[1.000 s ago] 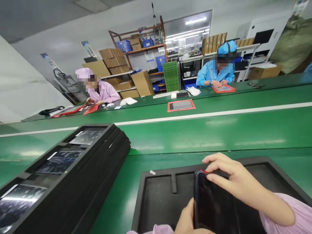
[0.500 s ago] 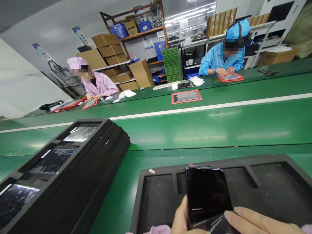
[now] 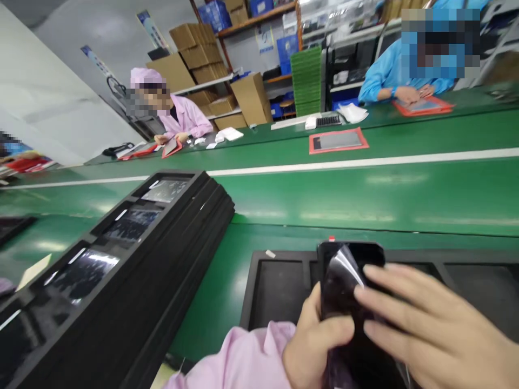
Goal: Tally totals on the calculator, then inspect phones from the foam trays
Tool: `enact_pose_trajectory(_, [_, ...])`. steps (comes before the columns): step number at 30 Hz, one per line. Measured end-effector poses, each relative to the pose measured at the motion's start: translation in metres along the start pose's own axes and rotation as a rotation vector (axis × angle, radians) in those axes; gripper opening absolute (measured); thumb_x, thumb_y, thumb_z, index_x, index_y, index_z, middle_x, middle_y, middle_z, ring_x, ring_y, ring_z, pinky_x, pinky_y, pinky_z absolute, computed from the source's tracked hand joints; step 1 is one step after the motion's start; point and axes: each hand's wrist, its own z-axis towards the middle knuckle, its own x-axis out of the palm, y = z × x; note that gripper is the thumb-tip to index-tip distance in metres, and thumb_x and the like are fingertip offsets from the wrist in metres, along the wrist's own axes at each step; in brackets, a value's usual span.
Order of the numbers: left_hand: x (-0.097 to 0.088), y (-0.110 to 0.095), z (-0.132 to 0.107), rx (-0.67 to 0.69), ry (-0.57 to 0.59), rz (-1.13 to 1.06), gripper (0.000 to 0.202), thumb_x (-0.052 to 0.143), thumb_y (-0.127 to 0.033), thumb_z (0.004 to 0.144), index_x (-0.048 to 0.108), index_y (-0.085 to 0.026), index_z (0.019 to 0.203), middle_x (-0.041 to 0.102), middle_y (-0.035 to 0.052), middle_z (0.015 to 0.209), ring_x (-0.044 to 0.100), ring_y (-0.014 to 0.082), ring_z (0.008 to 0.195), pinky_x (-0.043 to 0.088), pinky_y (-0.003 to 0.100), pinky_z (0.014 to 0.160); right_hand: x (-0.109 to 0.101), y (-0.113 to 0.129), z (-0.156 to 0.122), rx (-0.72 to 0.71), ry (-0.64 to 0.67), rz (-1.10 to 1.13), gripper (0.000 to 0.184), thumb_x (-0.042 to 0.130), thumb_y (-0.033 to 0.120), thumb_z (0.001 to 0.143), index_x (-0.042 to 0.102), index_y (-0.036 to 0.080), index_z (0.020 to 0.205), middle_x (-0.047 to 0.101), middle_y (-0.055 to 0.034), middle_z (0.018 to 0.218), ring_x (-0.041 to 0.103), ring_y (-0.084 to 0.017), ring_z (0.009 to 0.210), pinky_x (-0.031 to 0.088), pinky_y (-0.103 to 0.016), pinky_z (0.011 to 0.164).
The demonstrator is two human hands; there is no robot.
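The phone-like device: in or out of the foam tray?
Out: the left hand grips the device, whose top end overlaps the far rim of the foam tray.

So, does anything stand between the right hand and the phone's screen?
Yes, it seems: a shiny clear film at the fingertips of the right hand, over the phone's upper part. The left hand grips the phone's left side, thumb over the front.

Tall green stack (image 3: pixel 307 81) near a large cardboard box (image 3: pixel 251 100), blue baskets (image 3: pixel 214 15) on a shelf (image 3: pixel 259 20).
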Motion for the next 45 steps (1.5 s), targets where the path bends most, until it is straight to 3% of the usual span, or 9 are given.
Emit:
enact_pose_trajectory(3, [0.001,0.003,0.007,0.079,-0.006,-0.101,0.048,0.075,-0.046,0.063,0.061,-0.018,0.099,0.068,0.0074,0.095,0.062,0.0267,0.092,0.044,0.037,0.083,0.008,-0.010,0.002,0.057,-0.117,-0.097,0.019,0.055,0.017,0.084,0.068,0.026,0.095,0.056,-0.0070,0.128,0.043,-0.032,0.124,0.043,-0.049,0.096])
enact_pose_trajectory(6, [0.000,0.001,0.012,0.032,-0.071,-0.152,0.041,0.072,-0.045,0.064,0.060,-0.018,0.092,0.068,0.0059,0.091,0.061,0.0270,0.094,0.044,0.036,0.083,0.023,-0.014,0.006,0.195,-0.178,-0.034,0.015,0.054,0.030,0.090,0.067,0.027,0.084,0.045,-0.0066,0.133,0.040,-0.033,0.123,0.041,-0.051,0.093])
enact_pose_trajectory(11, [0.001,-0.001,0.011,-0.009,-0.139,-0.155,0.037,0.067,-0.032,0.059,0.060,-0.021,0.095,0.067,0.0019,0.091,0.059,0.0260,0.097,0.043,0.035,0.085,0.042,-0.007,0.015,0.570,-0.305,0.060,0.025,0.051,0.032,0.089,0.054,0.023,0.066,0.051,-0.0073,0.107,0.054,-0.027,0.102,0.048,-0.042,0.078])
enact_pose_trajectory(14, [0.001,0.000,0.009,-0.016,-0.126,-0.168,0.037,0.063,-0.029,0.059,0.058,-0.021,0.095,0.067,0.0019,0.094,0.060,0.0257,0.096,0.043,0.036,0.084,0.048,-0.003,0.019,0.670,-0.342,0.090,0.027,0.051,0.033,0.086,0.049,0.022,0.062,0.051,-0.0078,0.100,0.055,-0.026,0.097,0.048,-0.040,0.078])
enact_pose_trajectory(20, [0.002,-0.003,0.008,-0.057,-0.142,-0.215,0.034,0.065,-0.029,0.057,0.060,-0.020,0.089,0.067,0.0006,0.082,0.061,0.0241,0.090,0.044,0.032,0.079,0.049,-0.002,0.020,0.705,-0.374,0.129,0.027,0.055,0.034,0.083,0.049,0.023,0.059,0.051,-0.0061,0.091,0.054,-0.026,0.101,0.049,-0.037,0.076])
enact_pose_trajectory(27, [-0.003,-0.003,0.015,-0.308,-0.120,-0.261,0.027,0.069,-0.033,0.051,0.066,-0.015,0.072,0.067,0.0011,0.062,0.060,0.0191,0.061,0.044,0.029,0.066,0.046,0.003,0.017,0.575,-0.492,0.132,0.022,0.061,0.023,0.083,0.050,0.021,0.064,0.045,-0.0050,0.093,0.052,-0.021,0.097,0.047,-0.034,0.078])
enact_pose_trajectory(33, [-0.004,0.001,0.014,-0.360,-0.031,-0.218,0.040,0.073,-0.039,0.049,0.073,-0.010,0.077,0.072,0.0088,0.073,0.064,0.0258,0.071,0.046,0.034,0.073,0.041,0.013,0.015,0.553,-0.522,0.115,0.020,0.061,0.024,0.085,0.053,0.020,0.068,0.042,-0.0059,0.102,0.052,-0.018,0.083,0.048,-0.035,0.075])
enact_pose_trajectory(40, [-0.003,0.001,0.016,-0.330,-0.050,-0.191,0.033,0.074,-0.038,0.050,0.073,-0.012,0.071,0.072,0.0062,0.070,0.065,0.0255,0.069,0.048,0.034,0.072,0.042,0.015,0.015,0.569,-0.554,0.145,0.019,0.061,0.024,0.083,0.054,0.019,0.066,0.044,-0.0062,0.103,0.051,-0.017,0.080,0.047,-0.033,0.073])
enact_pose_trajectory(45, [-0.003,0.002,0.016,-0.212,-0.174,-0.171,0.021,0.072,-0.033,0.058,0.069,-0.014,0.066,0.070,0.0039,0.064,0.066,0.0243,0.069,0.049,0.033,0.074,0.036,0.005,0.015,0.856,-0.615,0.453,0.023,0.059,0.041,0.077,0.047,0.022,0.080,0.048,0.0009,0.072,0.047,-0.015,0.059,0.041,-0.028,0.054])
